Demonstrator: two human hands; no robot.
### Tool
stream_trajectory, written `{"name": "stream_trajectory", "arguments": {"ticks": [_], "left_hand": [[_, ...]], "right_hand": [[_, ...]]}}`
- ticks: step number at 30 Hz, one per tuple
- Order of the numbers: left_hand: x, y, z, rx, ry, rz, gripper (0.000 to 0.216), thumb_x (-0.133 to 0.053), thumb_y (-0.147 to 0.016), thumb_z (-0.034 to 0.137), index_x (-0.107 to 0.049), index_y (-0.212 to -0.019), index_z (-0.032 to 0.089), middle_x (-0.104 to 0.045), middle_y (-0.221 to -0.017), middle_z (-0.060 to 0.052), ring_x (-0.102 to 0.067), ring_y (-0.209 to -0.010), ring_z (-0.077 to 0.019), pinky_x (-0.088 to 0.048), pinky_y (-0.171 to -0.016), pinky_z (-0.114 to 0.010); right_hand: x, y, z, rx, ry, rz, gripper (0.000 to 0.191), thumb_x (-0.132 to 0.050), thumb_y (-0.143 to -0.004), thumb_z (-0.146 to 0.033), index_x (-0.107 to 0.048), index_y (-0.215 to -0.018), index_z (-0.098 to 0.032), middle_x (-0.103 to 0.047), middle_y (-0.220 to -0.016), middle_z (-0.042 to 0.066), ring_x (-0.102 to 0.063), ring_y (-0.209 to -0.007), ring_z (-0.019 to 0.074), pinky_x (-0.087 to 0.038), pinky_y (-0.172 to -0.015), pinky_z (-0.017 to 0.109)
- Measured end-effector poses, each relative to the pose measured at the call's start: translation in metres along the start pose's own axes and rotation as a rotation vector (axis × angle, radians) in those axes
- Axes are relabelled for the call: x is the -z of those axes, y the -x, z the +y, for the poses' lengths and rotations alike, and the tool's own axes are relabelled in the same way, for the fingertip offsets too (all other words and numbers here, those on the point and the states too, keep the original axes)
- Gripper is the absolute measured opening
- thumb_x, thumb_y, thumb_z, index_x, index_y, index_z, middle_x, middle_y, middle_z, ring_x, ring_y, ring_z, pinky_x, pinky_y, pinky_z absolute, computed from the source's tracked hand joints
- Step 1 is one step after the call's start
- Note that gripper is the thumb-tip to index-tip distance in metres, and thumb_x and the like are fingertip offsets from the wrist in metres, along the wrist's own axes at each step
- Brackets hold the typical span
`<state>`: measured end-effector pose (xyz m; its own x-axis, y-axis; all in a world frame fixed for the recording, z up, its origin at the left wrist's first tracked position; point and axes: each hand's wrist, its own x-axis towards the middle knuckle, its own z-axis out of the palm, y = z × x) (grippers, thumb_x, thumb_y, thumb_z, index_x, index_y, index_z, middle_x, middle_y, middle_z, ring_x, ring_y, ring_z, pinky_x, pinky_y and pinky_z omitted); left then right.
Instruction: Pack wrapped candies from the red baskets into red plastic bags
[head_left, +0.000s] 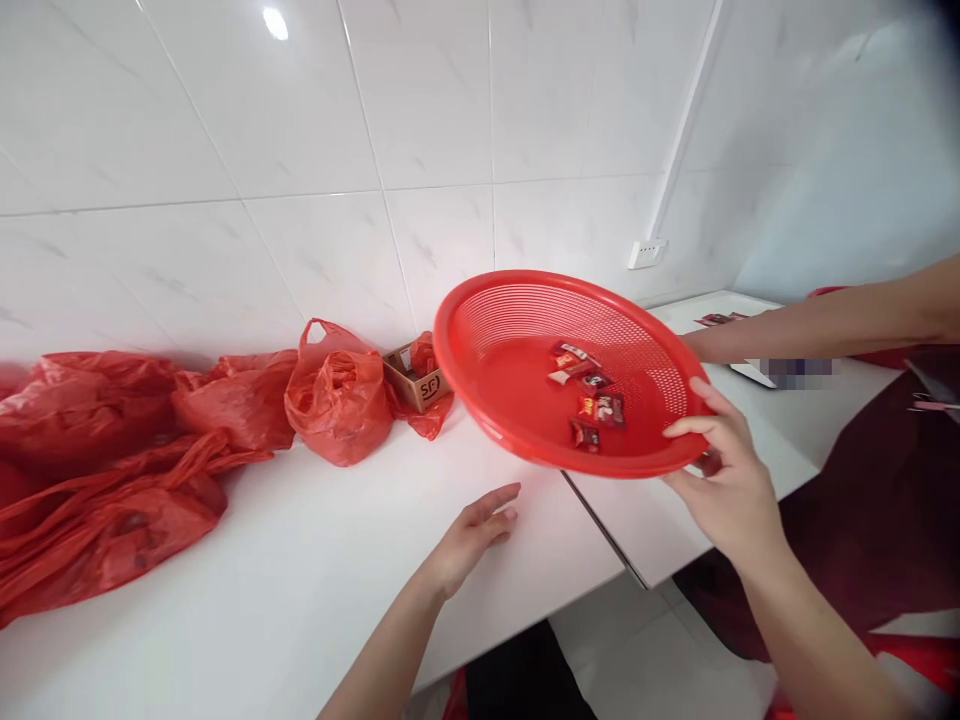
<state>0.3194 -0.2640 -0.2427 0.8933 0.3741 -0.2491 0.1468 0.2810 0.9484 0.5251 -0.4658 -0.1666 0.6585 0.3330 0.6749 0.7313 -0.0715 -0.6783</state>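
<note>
My right hand (724,478) grips the near right rim of a round red plastic basket (510,340) and holds it tilted above the white counter (315,560). Several small dark red wrapped packets (589,392) lie inside the basket. My left hand (474,535) rests open on the counter just below the basket, fingers stretched, holding nothing.
Red plastic bags (112,470) are heaped along the tiled wall at the left, one knotted bag (337,395) beside a small cardboard box (416,378). Another person's arm (825,322) reaches over the counter at the right. A gap (600,525) splits the two counter slabs.
</note>
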Motion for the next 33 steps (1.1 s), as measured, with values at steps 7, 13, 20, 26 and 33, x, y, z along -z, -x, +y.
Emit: {"name": "stream_trajectory", "arguments": {"ticks": [7,13,20,26,33], "left_hand": [[0.042,0.055,-0.007,-0.086,0.087,0.335,0.049,-0.080,-0.068,0.044,-0.072,-0.114,0.030,-0.066,-0.128,-0.011,-0.054,-0.126,-0.0361,-0.047,-0.102,-0.049],[0.084,0.098,-0.020,-0.122,0.150,0.580,0.050,-0.080,-0.065,0.048,-0.071,-0.111,0.030,-0.068,-0.126,-0.009,-0.058,-0.123,-0.0347,-0.050,-0.100,-0.045],[0.121,0.135,-0.036,-0.158,0.333,0.708,0.038,-0.078,-0.074,0.042,-0.070,-0.103,0.020,-0.068,-0.121,-0.009,-0.067,-0.108,-0.0257,-0.049,-0.102,-0.040],[0.123,0.137,-0.035,-0.143,0.246,0.687,0.038,-0.075,-0.075,0.048,-0.069,-0.100,0.019,-0.065,-0.116,-0.009,-0.067,-0.104,-0.0259,-0.052,-0.096,-0.039],[0.138,0.125,-0.043,-0.265,-0.007,0.819,0.039,-0.064,-0.080,0.053,-0.065,-0.100,0.020,-0.060,-0.113,-0.008,-0.062,-0.107,-0.0251,-0.055,-0.088,-0.037]], "right_hand": [[-0.044,0.040,-0.046,0.072,-0.164,-0.246,0.017,-0.071,-0.075,-0.027,-0.061,-0.088,-0.025,-0.036,-0.153,0.007,-0.039,-0.138,0.0306,-0.051,-0.095,0.045],[-0.069,0.058,-0.055,-0.031,-0.323,-0.435,0.015,-0.069,-0.078,-0.029,-0.060,-0.089,-0.025,-0.037,-0.152,0.008,-0.046,-0.134,0.0278,-0.057,-0.083,0.037],[-0.054,0.072,0.005,-0.101,0.117,-0.316,0.025,-0.069,-0.073,-0.040,-0.062,-0.092,-0.025,-0.039,-0.149,0.006,-0.048,-0.130,0.0295,-0.056,-0.083,0.036],[-0.032,0.059,0.013,-0.111,0.360,-0.560,0.056,-0.066,-0.074,-0.058,-0.057,-0.125,-0.034,-0.044,-0.149,0.009,-0.070,-0.082,0.0258,-0.056,-0.056,0.035],[-0.065,-0.002,-0.090,0.072,0.175,-0.525,0.040,-0.057,-0.086,-0.056,-0.061,-0.118,-0.032,-0.069,-0.114,0.005,-0.067,-0.076,0.0202,-0.055,-0.062,0.032]]}}
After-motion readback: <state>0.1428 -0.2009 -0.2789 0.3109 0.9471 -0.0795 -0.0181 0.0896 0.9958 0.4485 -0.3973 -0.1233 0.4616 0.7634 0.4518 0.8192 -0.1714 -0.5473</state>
